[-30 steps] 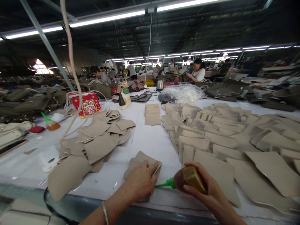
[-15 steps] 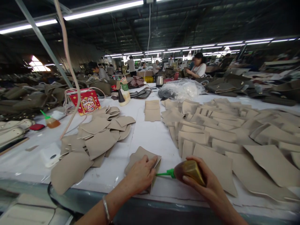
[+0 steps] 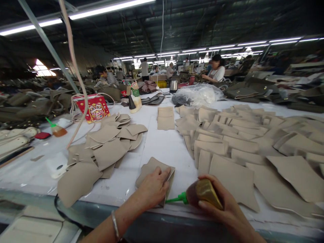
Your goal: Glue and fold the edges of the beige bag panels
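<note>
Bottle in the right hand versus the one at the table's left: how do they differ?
The held bottle is in the right hand; the other bottle rests on the table. The held bottle's nozzle points sideways, the other bottle's upward. The held bottle looks darker brown, the other bottle more orange. Both nozzles are green.

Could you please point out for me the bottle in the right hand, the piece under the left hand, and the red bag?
Bottle (image 3: 198,191): head view, on its body.
Piece (image 3: 151,165): head view, on its uncovered upper part.
Red bag (image 3: 97,109): head view, on its printed front.
</note>
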Tool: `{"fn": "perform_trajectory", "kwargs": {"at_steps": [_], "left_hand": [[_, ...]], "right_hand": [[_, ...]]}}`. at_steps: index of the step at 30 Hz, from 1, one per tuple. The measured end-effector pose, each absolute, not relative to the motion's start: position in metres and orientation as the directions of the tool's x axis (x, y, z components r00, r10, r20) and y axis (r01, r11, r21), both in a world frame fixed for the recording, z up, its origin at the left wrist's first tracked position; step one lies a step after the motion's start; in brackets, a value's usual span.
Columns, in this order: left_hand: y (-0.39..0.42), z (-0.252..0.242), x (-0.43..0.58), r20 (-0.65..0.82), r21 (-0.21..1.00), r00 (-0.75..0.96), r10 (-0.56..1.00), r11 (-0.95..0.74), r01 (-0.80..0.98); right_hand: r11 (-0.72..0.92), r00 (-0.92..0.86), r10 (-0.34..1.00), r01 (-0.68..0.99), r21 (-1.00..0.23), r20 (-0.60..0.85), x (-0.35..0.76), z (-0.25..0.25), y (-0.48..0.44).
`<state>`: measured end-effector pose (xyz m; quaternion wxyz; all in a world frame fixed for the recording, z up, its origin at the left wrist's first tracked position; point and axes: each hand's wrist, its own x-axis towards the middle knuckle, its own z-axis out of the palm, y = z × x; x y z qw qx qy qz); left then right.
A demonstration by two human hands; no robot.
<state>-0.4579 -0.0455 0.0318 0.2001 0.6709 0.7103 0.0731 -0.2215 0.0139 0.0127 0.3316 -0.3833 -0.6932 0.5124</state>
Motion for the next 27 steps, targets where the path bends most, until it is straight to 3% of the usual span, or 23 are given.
{"fn": "perform_trajectory", "kwargs": {"at_steps": [9,15,22,27], "left_hand": [[-0.043,0.033,-0.46,-0.193,0.372,-0.017,0.981,0.089,0.924],[-0.043,0.033,-0.459,-0.19,0.386,-0.013,0.982,0.087,0.918],[-0.043,0.037,-0.458,-0.203,0.39,-0.028,0.979,0.107,0.914],[-0.043,0.041,-0.462,-0.228,0.475,-0.029,0.973,0.137,0.869]], "right_hand": [[0.407,-0.363,0.887,0.323,-0.854,0.285,-0.224,0.009,0.049],[0.274,-0.493,0.863,0.269,-0.924,0.112,-0.222,0.012,0.041],[0.267,-0.365,0.918,0.287,-0.92,0.153,-0.225,0.014,0.05],[0.031,-0.45,0.893,0.07,-0.997,-0.004,-0.226,0.015,0.033]]}}
